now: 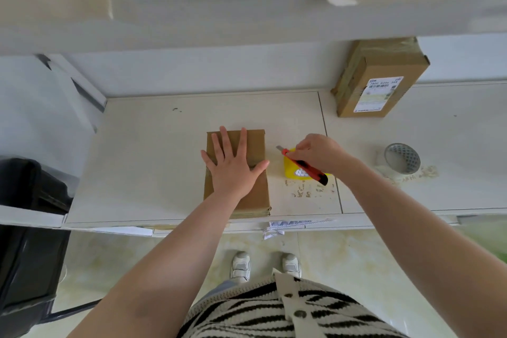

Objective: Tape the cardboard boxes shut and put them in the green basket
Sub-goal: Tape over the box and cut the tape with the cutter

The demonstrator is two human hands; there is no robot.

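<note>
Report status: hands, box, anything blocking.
Left hand flat on cardboard box. Right hand grips orange cutter over yellow tape roll. Nothing blocking.

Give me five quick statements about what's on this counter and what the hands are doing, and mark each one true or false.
1. The left hand lies flat with spread fingers on the cardboard box. True.
2. The right hand holds a pair of scissors. False: it grips a red utility knife with its blade out.
3. A yellow tape roll sits just right of that box. True.
4. The second box, with a shipping label, stands at the counter's front edge. False: it stands at the back right, by the wall.
5. The clear tape roll lies on top of the flat box. False: it rests on the counter, far right.
</note>
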